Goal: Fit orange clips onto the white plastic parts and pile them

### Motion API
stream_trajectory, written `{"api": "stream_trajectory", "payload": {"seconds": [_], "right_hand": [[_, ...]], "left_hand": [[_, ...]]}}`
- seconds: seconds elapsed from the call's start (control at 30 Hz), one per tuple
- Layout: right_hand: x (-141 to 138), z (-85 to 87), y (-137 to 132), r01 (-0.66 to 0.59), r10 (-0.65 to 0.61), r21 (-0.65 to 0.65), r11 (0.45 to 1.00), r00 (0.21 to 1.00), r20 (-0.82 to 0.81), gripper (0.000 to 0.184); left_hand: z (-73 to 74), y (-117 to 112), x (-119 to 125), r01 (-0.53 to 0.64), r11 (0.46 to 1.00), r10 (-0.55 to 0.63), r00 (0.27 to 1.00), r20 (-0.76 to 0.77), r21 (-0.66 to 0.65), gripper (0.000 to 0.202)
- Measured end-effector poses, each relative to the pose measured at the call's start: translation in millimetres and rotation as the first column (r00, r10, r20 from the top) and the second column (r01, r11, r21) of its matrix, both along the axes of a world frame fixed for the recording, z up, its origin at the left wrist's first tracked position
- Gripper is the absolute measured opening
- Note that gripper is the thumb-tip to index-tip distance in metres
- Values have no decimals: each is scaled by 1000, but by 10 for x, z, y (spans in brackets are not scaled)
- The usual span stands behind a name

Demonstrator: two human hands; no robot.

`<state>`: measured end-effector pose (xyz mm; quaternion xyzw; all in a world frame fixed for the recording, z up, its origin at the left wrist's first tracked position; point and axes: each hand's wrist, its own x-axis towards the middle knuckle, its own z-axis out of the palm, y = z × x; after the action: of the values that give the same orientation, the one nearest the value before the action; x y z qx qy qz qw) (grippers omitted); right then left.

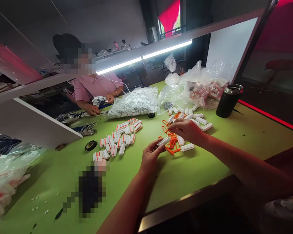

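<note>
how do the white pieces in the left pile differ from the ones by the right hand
Left pile pieces carry orange bands; the plain pieces by the right hand are all white. Left pile lies packed close; the plain pieces lie scattered beside loose orange clips. Both are small oblong white pieces on the green table.

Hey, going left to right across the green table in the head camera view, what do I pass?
First the plastic bag of parts → black tape roll → cluster of white-and-orange pieces → left hand pinching a white piece → right hand → black tumbler.
</note>
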<state>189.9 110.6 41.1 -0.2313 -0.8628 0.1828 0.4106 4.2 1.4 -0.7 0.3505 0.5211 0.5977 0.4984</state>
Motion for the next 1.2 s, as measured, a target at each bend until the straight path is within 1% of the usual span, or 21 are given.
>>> {"api": "stream_trajectory", "payload": {"seconds": [0.1,0.17,0.27,0.4,0.47,0.6,0.7,0.83,0.93,1.03,1.13,1.2], "right_hand": [[-16,4,-24,18,-17,-25,1000,1000,22,10],[-37,3,-47,22,-21,-44,999,999,29,6],[-77,-4,-99,-13,14,-52,999,1000,25,6],[-135,-50,-185,-48,49,-18,999,997,66,6],[-161,-92,-216,-49,48,6,999,994,101,7],[-188,-151,-247,-27,22,38,999,990,140,13],[-182,-138,-266,-14,7,51,999,992,127,15],[-164,-100,-288,-30,23,50,998,993,118,15],[-158,-94,-289,-46,40,46,998,992,120,16],[-158,-97,-281,-39,33,53,998,995,99,16],[-156,-93,-274,6,-11,63,998,997,71,15],[-151,-83,-274,33,-37,47,998,997,75,12]], "left_hand": [[-1,11,-21,-17,999,25,985,170,-46,48],[-3,22,-35,-21,998,35,966,256,-59,49],[-17,49,-55,-14,998,34,938,344,-62,46],[-33,67,-61,30,999,-12,913,407,-38,34],[-28,60,-53,51,998,-36,910,412,-26,31],[-2,28,-37,101,994,-78,922,379,-39,37],[12,11,-29,102,993,-76,937,342,-56,40],[42,-4,-3,97,993,-71,943,325,-65,38],[70,-15,13,95,994,-75,948,309,-47,37],[78,-20,5,75,997,-64,953,295,-27,38],[69,-13,-17,27,1000,-26,963,269,0,39],[68,-9,-29,-10,999,1,971,239,34,40]]}}
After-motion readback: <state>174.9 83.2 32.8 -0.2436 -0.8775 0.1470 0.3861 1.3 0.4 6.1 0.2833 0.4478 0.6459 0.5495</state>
